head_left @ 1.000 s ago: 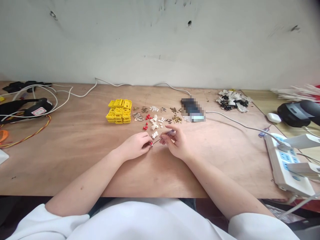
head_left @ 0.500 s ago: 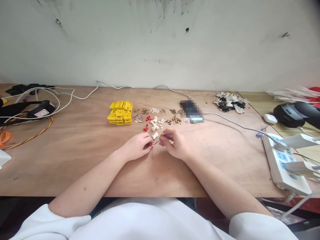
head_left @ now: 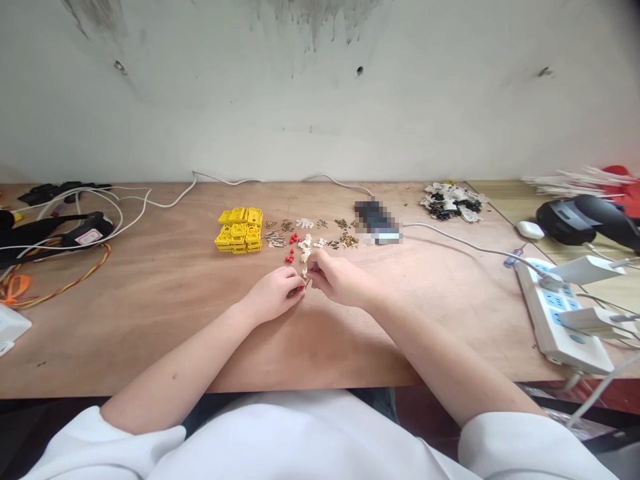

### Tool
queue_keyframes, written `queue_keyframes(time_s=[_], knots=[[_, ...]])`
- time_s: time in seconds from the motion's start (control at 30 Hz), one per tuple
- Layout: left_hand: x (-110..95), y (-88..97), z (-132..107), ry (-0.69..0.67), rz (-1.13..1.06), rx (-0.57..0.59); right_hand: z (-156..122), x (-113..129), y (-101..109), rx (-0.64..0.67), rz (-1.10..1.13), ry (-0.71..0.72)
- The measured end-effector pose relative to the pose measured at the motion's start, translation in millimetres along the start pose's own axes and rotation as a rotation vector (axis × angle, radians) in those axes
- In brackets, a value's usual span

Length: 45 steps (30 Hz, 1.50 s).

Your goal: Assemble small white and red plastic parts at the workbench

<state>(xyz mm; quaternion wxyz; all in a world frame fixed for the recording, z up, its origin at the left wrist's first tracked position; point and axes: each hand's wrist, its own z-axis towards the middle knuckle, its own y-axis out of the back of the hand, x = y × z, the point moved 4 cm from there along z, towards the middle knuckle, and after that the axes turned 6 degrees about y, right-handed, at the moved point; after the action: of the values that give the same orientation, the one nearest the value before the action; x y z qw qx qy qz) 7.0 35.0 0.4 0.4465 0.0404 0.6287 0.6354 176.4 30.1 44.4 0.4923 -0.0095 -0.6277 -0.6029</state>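
Note:
My left hand (head_left: 274, 293) is closed, its fingertips pinching a small red-and-white part (head_left: 302, 288) low over the table. Wrapped in the fingers of my right hand (head_left: 334, 277) is a screwdriver (head_left: 308, 283); its thin shaft points down at that part, while the hand hides most of its handle. Just beyond my hands lie small white plastic pieces (head_left: 305, 255) and loose red caps (head_left: 290, 257). Farther back are brass-coloured pieces (head_left: 349, 240), metal pins (head_left: 275, 239) and small screws (head_left: 287, 225) in little heaps.
Yellow plastic housings (head_left: 239, 235) stand stacked to the left of the small parts. A phone (head_left: 377, 222) on a cable lies at the right, with a black-and-white heap (head_left: 453, 202) behind it. A power strip (head_left: 555, 313) and another screwdriver (head_left: 513, 258) are far right.
My right hand has turned and moved left, bringing the screwdriver more upright over the red-and-white part. My left hand keeps its pinch. The camera view has shifted slightly.

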Motion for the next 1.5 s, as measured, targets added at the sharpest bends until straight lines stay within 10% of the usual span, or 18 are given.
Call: queue_keyframes(time_s=[0.4,0.63,0.9,1.13,1.37,1.5], knots=[[-4,-8.8,-12,0.208,-0.160,-0.106,28,24,-6,0.268,-0.290,0.248],[-9,-2.8,-13,0.247,-0.218,-0.110,17,10,8,-0.023,0.158,0.086],[1,12.7,-4,0.168,-0.267,0.030,-33,-83,0,-0.494,0.585,-0.244],[38,21.5,11,0.420,-0.333,-0.239,-43,-111,25,-0.546,0.015,-0.377],[35,12.1,0,0.269,-0.108,-0.155,-34,-120,21,-0.409,-0.410,-0.360],[36,14.4,-8,0.251,-0.036,-0.169,-25,-84,15,-0.463,-0.474,-0.232]])
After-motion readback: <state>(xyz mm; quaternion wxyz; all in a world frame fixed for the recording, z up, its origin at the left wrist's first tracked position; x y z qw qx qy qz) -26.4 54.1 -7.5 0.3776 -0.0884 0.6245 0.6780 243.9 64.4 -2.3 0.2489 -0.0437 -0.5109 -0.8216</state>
